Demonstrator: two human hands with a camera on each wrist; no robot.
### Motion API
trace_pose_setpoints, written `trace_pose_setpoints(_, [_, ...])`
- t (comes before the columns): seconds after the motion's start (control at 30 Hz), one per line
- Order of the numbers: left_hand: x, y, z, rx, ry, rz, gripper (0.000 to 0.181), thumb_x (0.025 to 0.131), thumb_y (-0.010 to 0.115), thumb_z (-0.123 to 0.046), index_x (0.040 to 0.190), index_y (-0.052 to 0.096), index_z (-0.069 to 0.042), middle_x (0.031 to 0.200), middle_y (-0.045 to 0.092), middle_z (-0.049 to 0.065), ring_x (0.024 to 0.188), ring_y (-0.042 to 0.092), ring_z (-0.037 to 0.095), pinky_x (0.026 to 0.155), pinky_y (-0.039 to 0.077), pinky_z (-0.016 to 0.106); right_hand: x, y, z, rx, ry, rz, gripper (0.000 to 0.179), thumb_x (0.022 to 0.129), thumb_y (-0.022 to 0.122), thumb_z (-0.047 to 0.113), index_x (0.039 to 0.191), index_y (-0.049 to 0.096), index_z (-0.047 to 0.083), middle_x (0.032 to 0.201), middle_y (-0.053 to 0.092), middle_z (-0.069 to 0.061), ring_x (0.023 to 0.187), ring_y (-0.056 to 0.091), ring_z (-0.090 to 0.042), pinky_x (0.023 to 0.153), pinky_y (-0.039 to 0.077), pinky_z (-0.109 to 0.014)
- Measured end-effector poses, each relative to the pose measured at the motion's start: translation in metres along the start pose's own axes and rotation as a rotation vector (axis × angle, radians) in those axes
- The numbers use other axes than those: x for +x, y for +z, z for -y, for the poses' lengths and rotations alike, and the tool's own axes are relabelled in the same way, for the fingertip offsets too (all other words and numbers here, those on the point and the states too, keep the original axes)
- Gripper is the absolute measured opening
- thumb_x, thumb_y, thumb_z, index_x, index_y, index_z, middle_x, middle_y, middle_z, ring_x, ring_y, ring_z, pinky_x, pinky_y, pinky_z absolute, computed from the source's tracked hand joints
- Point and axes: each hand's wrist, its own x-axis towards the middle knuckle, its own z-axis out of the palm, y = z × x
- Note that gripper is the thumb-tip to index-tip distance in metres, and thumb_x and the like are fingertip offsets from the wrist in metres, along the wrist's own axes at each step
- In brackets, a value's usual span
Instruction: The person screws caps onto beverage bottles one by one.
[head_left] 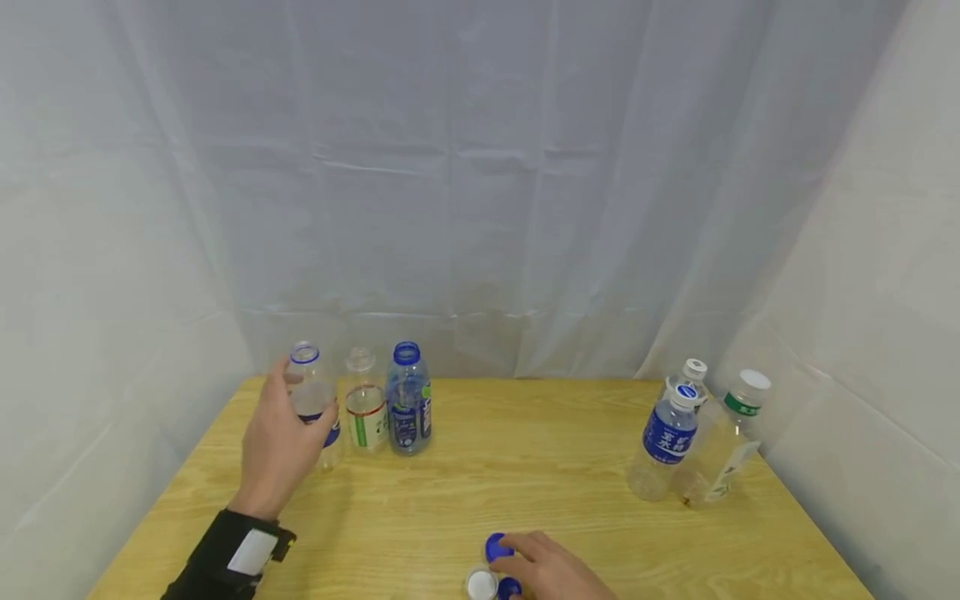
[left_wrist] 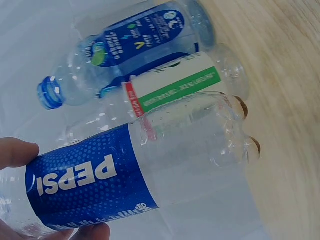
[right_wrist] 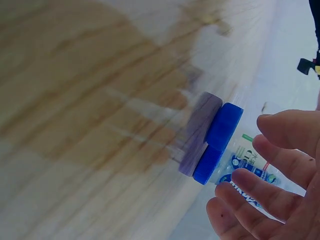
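My left hand grips an uncapped Pepsi bottle around its blue label, at the left of the table. In the left wrist view the bottle's lower part is clear and see-through. Right beside it stand an uncapped clear bottle with a white, green and red label and an uncapped blue-tinted bottle. Over the near edge my right hand hovers, its fingers spread and loosely bent by a blue bottle cap. Another blue cap and a clear-rimmed white cap lie close by.
At the right of the wooden table stand a capped bottle with a blue label, a white-capped bottle behind it and a larger bottle with a green neck band. Pale sheets hang behind and at both sides.
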Motion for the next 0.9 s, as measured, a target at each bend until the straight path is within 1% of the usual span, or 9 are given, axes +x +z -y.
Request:
trace_pose_setpoints(0.13, [-0.007,-0.008,-0.010,-0.018,0.063,-0.034,0.087,0.087,0.074,-0.025,0.157,0.025,-0.006,0.134,0.056,0.024,0.100,0.063,0.045,0.070,0.053,0.057,0.002,0.002,-0.001,-0.044,-0.020,-0.020,0.035,0.095,0.071,0.029,0.127,0.067,0.019,0.132,0.063,-0.011,0.115,0.061,-0.022,0.089,0.057,-0.032])
trace_pose_setpoints(0.3, [-0.021,-0.015,-0.021,-0.029,0.133,-0.048,0.088,0.083,0.078,-0.021,0.155,0.029,-0.005,0.131,0.058,0.023,0.098,0.065,0.043,0.067,0.054,0.057,0.004,0.004,-0.004,-0.060,-0.056,-0.051,0.035,0.088,0.077,0.019,0.123,0.070,0.017,0.123,0.065,-0.007,0.105,0.060,-0.013,0.081,0.055,-0.024])
trace_pose_setpoints(0.43, [-0.037,-0.017,-0.029,-0.019,0.182,-0.036,0.089,0.081,0.080,-0.019,0.154,0.032,-0.005,0.128,0.061,0.022,0.094,0.066,0.040,0.063,0.054,0.053,0.005,0.004,-0.005,-0.051,-0.080,-0.056,0.033,0.087,0.078,0.016,0.119,0.071,0.018,0.116,0.064,-0.001,0.095,0.053,-0.004,0.073,0.049,-0.016])
trace_pose_setpoints(0.53, [-0.047,-0.017,-0.033,-0.011,0.217,-0.019,0.089,0.079,0.081,-0.020,0.153,0.034,-0.006,0.125,0.063,0.020,0.092,0.067,0.037,0.062,0.054,0.050,0.005,0.004,-0.005,-0.039,-0.089,-0.057,0.031,0.087,0.078,0.014,0.117,0.072,0.018,0.112,0.063,0.001,0.092,0.049,-0.002,0.070,0.046,-0.013])
trace_pose_setpoints(0.57, [-0.050,-0.017,-0.035,-0.010,0.228,-0.018,0.089,0.078,0.082,-0.020,0.153,0.035,-0.006,0.124,0.063,0.020,0.094,0.068,0.037,0.064,0.055,0.051,0.005,0.004,-0.004,-0.038,-0.089,-0.055,0.030,0.087,0.078,0.014,0.116,0.072,0.017,0.112,0.063,0.001,0.091,0.049,-0.002,0.069,0.046,-0.012])
trace_pose_setpoints(0.73, [-0.060,-0.020,-0.041,-0.009,0.268,-0.035,0.089,0.075,0.085,-0.021,0.150,0.039,-0.007,0.122,0.064,0.020,0.098,0.067,0.038,0.072,0.057,0.056,0.006,0.003,-0.003,-0.051,-0.066,-0.027,0.027,0.089,0.077,0.017,0.115,0.073,0.018,0.110,0.063,0.003,0.093,0.051,-0.002,0.070,0.047,-0.014])
trace_pose_setpoints(0.8, [-0.064,-0.021,-0.044,-0.004,0.266,-0.032,0.089,0.075,0.085,-0.021,0.149,0.039,-0.008,0.121,0.065,0.021,0.097,0.067,0.038,0.073,0.057,0.057,0.007,0.002,-0.003,-0.041,-0.058,-0.010,0.026,0.091,0.075,0.023,0.116,0.072,0.018,0.110,0.062,0.003,0.093,0.052,-0.002,0.070,0.048,-0.014])
trace_pose_setpoints(0.9, [-0.073,-0.023,-0.048,0.010,0.245,0.000,0.090,0.075,0.086,-0.023,0.150,0.039,-0.008,0.121,0.065,0.020,0.096,0.068,0.037,0.071,0.057,0.055,0.007,0.002,-0.003,-0.008,-0.049,0.014,0.029,0.094,0.070,0.034,0.118,0.071,0.017,0.112,0.062,0.002,0.095,0.054,-0.002,0.071,0.049,-0.016])
